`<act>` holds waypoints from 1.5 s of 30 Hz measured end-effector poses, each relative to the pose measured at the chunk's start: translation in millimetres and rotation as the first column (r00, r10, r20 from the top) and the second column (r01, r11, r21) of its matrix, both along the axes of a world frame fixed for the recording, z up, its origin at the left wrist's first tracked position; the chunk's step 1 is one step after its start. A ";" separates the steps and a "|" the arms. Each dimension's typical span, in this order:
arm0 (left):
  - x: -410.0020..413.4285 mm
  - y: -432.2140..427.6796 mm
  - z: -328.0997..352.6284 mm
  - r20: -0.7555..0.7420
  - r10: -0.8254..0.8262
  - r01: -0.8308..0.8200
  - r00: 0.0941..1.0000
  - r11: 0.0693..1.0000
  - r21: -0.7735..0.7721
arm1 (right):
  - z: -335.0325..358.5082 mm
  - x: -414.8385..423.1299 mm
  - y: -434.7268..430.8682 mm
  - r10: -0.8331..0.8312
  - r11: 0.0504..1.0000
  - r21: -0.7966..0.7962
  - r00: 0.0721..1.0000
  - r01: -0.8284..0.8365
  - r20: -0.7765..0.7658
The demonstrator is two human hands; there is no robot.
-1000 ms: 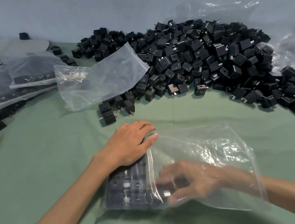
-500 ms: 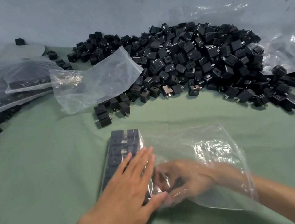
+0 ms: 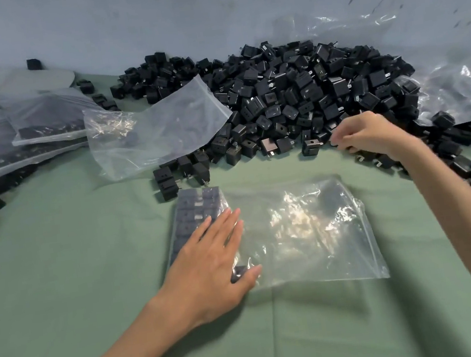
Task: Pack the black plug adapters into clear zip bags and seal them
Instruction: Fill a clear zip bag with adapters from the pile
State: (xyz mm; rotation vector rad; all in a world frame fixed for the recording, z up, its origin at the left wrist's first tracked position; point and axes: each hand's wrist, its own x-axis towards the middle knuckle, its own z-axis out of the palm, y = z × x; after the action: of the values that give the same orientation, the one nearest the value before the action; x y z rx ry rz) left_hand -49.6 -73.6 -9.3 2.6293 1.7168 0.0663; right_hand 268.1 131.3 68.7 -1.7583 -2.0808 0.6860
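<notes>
On the green tabletop at 6 o'clock lies a clear bag, with rows of adapters packed in its 9 o'clock end. The left hand lies flat on those rows, grip apart, fingers straight. The right hand is at 1 o'clock on the edge of the loose pile, fingers curled down; whether its grip has closed on anything I cannot tell. An empty bag leans on the pile at 11 o'clock, with filled bags at 10

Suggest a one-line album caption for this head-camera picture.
Left hand rests flat on a partly filled zip bag of black adapters while the right hand reaches into the loose pile.
</notes>
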 end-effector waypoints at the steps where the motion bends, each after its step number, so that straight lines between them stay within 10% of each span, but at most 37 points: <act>1: -1.2 1.0 -1.3 0.006 -0.002 0.002 1.000 1.000 0.001 | -11.2 -9.2 10.9 -0.019 0.996 0.084 0.997 0.013 0.072; 6: -1.7 0.3 -3.8 0.048 -0.007 0.007 0.999 1.000 0.003 | -64.6 -40.6 28.2 0.094 0.988 0.077 0.910 -0.136 0.405; 10: -1.7 0.5 -3.7 0.068 -0.008 0.006 0.998 1.000 0.020 | -69.1 -24.4 3.8 -0.112 0.987 0.129 0.990 0.100 0.088; 13: -1.7 -0.1 -4.3 0.073 -0.010 0.008 0.997 1.000 0.019 | -54.8 10.6 -53.0 -0.200 0.968 0.041 0.861 0.247 -0.469; 15: -1.4 -0.8 -4.5 0.074 -0.011 0.010 0.997 1.000 0.019 | -43.8 28.0 -96.2 -0.068 0.982 -0.181 0.791 -0.055 -0.608; 19: -0.9 -1.3 -4.2 0.069 -0.010 0.008 0.998 0.999 0.033 | -42.0 16.6 -141.5 0.260 0.688 -0.471 0.794 -0.552 -0.550; 24: -2.5 -4.6 -3.5 0.139 -0.003 -0.005 0.990 0.998 0.058 | -49.5 -20.6 -151.5 -0.152 0.658 -0.394 0.399 -0.642 -0.904; 26: -3.6 -6.2 -3.8 0.180 -0.005 -0.009 0.984 0.997 0.078 | -53.9 -29.6 -150.7 -0.209 0.718 -0.425 0.412 -0.551 -0.887; 30: -4.7 -7.2 -6.5 0.226 -0.015 -0.008 0.974 0.995 0.101 | -54.4 -37.6 -141.2 0.032 0.849 -0.423 0.830 -0.316 -0.556; 35: -4.9 -7.4 -6.4 0.269 -0.027 -0.005 0.963 0.993 0.116 | -52.6 -71.2 -126.6 0.126 0.688 -0.489 0.751 -0.537 -0.648; 45: -4.0 -6.6 2.2 0.440 0.044 -0.071 0.897 0.996 0.045 | -87.0 -118.9 -127.4 0.679 0.733 0.033 0.730 -0.679 -0.081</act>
State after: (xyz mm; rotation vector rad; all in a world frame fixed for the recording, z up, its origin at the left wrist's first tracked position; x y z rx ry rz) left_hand -53.6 -80.2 -7.2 2.3506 1.6459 0.6661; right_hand 149.2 3.8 -18.4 -0.8776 -2.6556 0.9203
